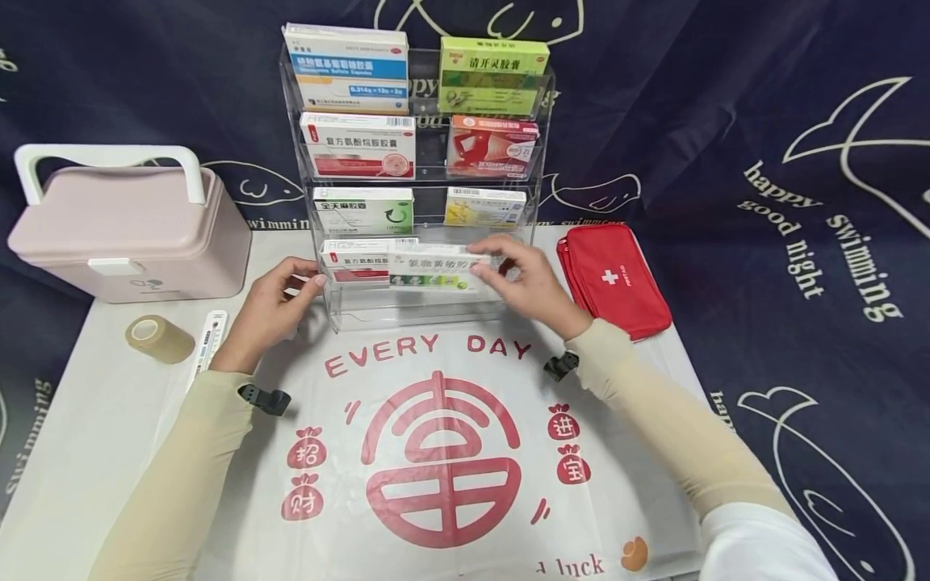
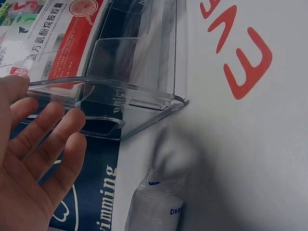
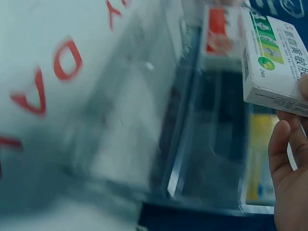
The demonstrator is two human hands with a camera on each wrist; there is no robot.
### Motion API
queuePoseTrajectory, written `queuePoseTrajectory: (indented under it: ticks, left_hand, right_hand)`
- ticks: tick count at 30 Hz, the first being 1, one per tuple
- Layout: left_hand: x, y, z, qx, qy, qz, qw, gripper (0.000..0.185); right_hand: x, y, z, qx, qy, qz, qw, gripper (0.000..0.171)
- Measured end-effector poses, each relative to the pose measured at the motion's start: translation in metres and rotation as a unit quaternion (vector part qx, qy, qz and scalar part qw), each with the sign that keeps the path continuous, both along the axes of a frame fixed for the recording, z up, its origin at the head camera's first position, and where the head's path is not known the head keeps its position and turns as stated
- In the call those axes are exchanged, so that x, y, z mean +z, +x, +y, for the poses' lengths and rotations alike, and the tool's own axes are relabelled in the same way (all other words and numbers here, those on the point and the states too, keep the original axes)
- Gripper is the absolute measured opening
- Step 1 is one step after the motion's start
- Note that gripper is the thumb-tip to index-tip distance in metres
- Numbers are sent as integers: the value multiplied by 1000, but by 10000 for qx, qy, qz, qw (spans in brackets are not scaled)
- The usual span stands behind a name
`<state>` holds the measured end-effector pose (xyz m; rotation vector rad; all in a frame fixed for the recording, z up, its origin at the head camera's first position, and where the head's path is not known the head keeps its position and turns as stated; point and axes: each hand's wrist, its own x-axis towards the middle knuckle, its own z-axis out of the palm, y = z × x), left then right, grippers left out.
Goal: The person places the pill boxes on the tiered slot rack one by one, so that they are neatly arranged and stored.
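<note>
A clear acrylic rack (image 1: 341, 319) holds medicine boxes on several tiers. My right hand (image 1: 526, 282) grips a white and green medicine box (image 1: 433, 269) at the lowest tier's front, its fingers curled round the right end. In the right wrist view the same box (image 3: 272, 57) sits above my fingers (image 3: 288, 159), over the tier's open slot (image 3: 207, 144). A red and white box (image 1: 356, 262) stands in the left of that tier. My left hand (image 1: 279, 303) rests against the rack's left edge (image 2: 130, 96) with straight, spread fingers (image 2: 53, 130), holding nothing.
A pink case (image 1: 127, 234) with a white handle stands at the left. A tan tape roll (image 1: 160, 337) and a thermometer strip (image 1: 207, 347) lie before it. A red first-aid pouch (image 1: 613, 278) lies right of the rack. A white printed cloth (image 1: 436, 452) covers the table.
</note>
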<state>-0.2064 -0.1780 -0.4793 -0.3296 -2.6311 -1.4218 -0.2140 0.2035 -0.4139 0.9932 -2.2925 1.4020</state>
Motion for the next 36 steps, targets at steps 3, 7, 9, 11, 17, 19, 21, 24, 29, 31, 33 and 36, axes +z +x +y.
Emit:
queuePoseTrajectory:
  ticks: [3, 7, 9, 11, 17, 19, 21, 24, 29, 31, 33, 36]
  left_hand:
    - [0, 0, 0, 14, 4, -41, 10000, 37]
    - [-1, 0, 0, 12, 69, -83, 9999, 38]
    - [-2, 0, 0, 5, 84, -84, 9999, 38]
    - [-2, -1, 0, 8, 71, -75, 9999, 39]
    - [-2, 0, 0, 19, 37, -75, 10000, 38]
    - [-1, 0, 0, 22, 31, -89, 10000, 38]
    - [-1, 0, 0, 26, 14, -86, 10000, 37]
    - [-1, 0, 0, 16, -12, -66, 10000, 36]
    - [-1, 0, 0, -3, -32, -52, 10000, 36]
    - [0, 0, 0, 1, -43, -66, 10000, 36]
    - [0, 0, 0, 1, -62, -70, 10000, 35]
    - [1, 1, 0, -31, -73, -28, 10000, 34]
  right_hand:
    - [25, 2, 10, -154, -94, 123, 9998, 27]
    - [41, -2, 23, -428, -133, 218, 9988, 26]
    - [44, -5, 28, -613, -118, 248, 9977, 26]
    - [44, -8, 33, -783, -109, 279, 9965, 25]
    - [32, -19, 41, -1059, 83, 582, 9926, 24]
    - [24, -25, 44, -1079, 207, 693, 9915, 24]
    - [16, -30, 48, -1112, 323, 747, 9905, 24]
    - [8, -34, 52, -1165, 489, 787, 9889, 24]
    - [0, -34, 53, -1171, 799, 902, 9858, 24]
    - [-2, -34, 53, -1166, 944, 961, 9840, 23]
    - [-3, -33, 51, -1157, 1046, 1006, 9826, 23]
    - [-3, -32, 50, -1176, 1119, 1075, 9809, 23]
